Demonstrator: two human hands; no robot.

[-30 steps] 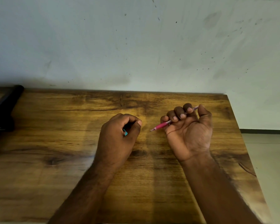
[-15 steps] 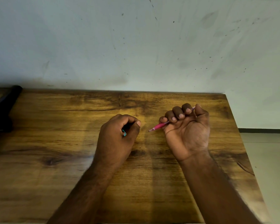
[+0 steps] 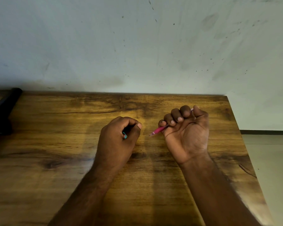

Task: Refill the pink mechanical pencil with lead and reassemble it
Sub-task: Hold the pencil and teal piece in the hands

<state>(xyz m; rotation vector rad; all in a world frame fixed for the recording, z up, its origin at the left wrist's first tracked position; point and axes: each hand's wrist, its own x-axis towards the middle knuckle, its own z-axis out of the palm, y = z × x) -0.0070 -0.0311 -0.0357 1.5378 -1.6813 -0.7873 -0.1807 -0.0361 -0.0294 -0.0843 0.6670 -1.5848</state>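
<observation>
My right hand [image 3: 186, 134] is closed in a fist, palm up, around the pink mechanical pencil [image 3: 158, 130]. The pencil's pink grip and metal tip stick out to the left of the fist, and its clear rear end shows between the thumb and forefinger. My left hand [image 3: 118, 141] rests on the wooden table [image 3: 55, 144], curled around a small teal item [image 3: 125, 135], probably the lead case, of which only a corner shows. A gap of bare wood separates the two hands.
A black object [image 3: 2, 115] sits at the table's far left edge. The table's right edge [image 3: 245, 152] drops to a pale floor. A stained wall rises straight behind the table.
My right hand has drifted slightly left and closed tighter around the pencil. The left hand has stayed in place.
</observation>
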